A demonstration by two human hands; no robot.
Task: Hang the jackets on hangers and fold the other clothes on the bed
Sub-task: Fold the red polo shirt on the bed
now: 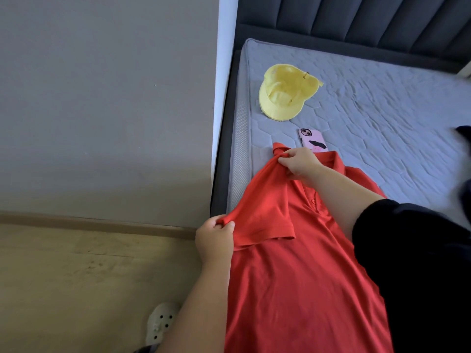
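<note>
Plain grey wall [102,98], white corner strip [224,72], pale wood floor [76,276] with skirting board [102,221], dark padded headboard [356,19], grey quilted mattress [382,110], soft even light

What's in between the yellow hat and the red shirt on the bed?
A pink phone lies on the mattress between the yellow hat and the red shirt, seen in the head view.

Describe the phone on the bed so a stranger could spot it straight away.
On the grey mattress, look near the edge by the wall. Between the yellow cap and the collar of the red polo shirt lies the phone. It alone is rigid: pink case, black blotch, camera lenses up.
</note>
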